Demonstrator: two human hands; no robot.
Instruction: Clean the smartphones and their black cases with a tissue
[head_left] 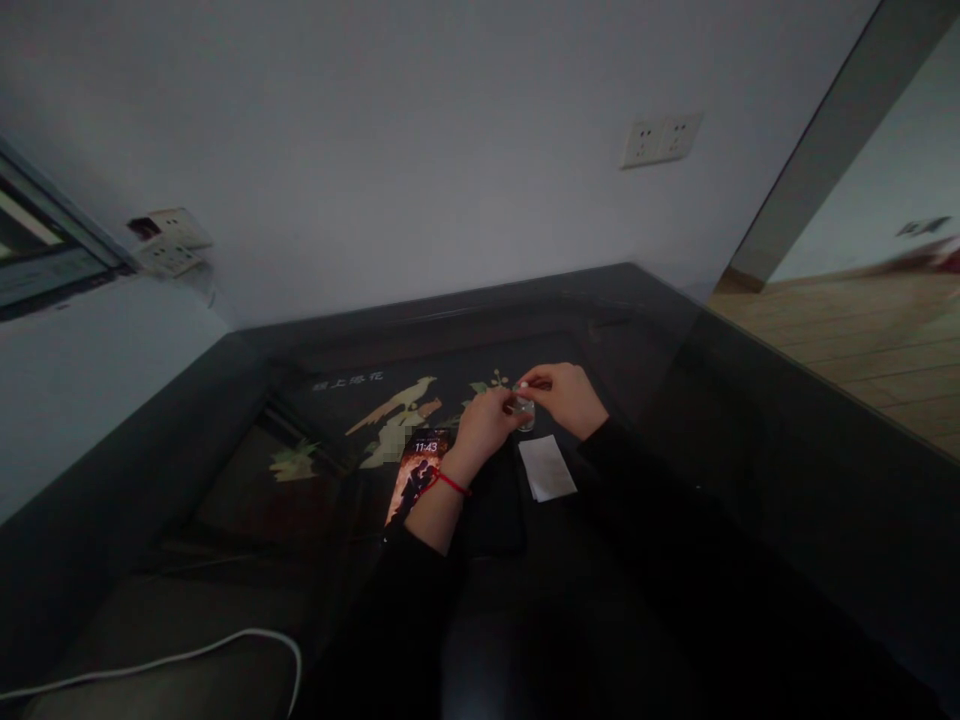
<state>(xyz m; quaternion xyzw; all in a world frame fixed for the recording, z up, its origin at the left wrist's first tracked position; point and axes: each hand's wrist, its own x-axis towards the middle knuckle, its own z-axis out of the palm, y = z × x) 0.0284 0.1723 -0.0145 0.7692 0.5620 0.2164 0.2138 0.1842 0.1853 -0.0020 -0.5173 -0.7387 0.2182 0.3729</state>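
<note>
A small clear glass container point(526, 418) stands on the dark tabletop. My left hand point(486, 425), with a red cord at its wrist, reaches to the container's left side. Its thumb and fingers are drawn together there; what they grip is too small and dim to name. From the right, my right hand point(568, 397) comes in over the container's rim. Thumb and forefinger pinch a small white piece point(523, 386), whose kind I cannot make out. A folded white paper point(547, 467) lies just in front of the container.
A lit phone point(417, 475) showing 11:43 lies beside my left wrist. Under the glossy dark table point(300, 590) surface are bird and flower pictures. A white cable point(217, 645) curves across the front left. Wall sockets point(660, 140) are beyond the table, against a pale wall.
</note>
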